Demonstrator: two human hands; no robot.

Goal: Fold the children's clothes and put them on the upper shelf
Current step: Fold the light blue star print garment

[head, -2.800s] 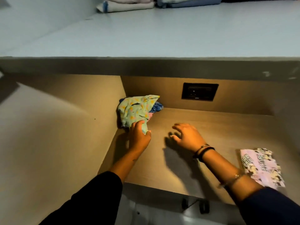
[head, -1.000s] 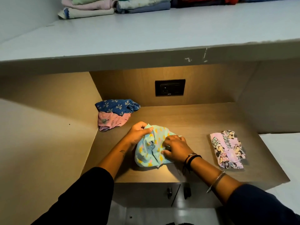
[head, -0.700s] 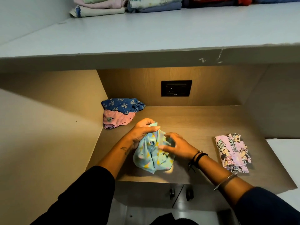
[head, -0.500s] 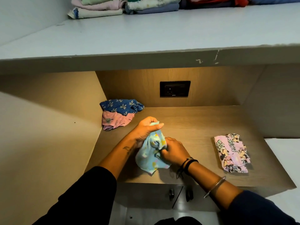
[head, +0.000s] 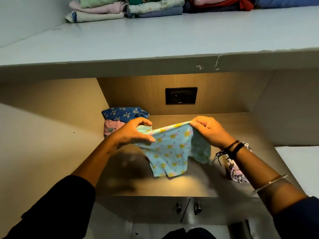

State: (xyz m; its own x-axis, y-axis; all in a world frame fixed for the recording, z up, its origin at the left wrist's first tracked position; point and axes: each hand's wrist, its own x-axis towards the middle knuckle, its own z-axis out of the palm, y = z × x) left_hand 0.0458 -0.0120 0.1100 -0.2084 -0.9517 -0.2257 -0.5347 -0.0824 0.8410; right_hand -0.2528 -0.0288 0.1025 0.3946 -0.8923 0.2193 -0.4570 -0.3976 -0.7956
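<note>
A small light-blue garment with yellow stars (head: 170, 150) hangs spread out above the lower wooden shelf (head: 172, 187). My left hand (head: 133, 131) pinches its left top corner and my right hand (head: 208, 130) pinches its right top corner, holding the top edge taut between them. A crumpled blue floral garment (head: 125, 113) lies on a pink one (head: 112, 126) in the shelf's back left corner. A pink cartoon-print garment (head: 236, 171) lies at the right, partly hidden by my right forearm. The upper grey shelf (head: 155, 42) carries folded clothes (head: 127, 7) at its back.
A black wall socket (head: 181, 95) sits in the back panel of the lower compartment. Side walls close the compartment left and right. Two cabinet door knobs (head: 188, 207) show below the shelf's front edge. A white surface (head: 300, 163) lies to the right.
My left hand drew the star garment from the back left pile to the shelf's middle. Both hands then gathered it, lifted it and pulled it open; now it hangs stretched between them.
</note>
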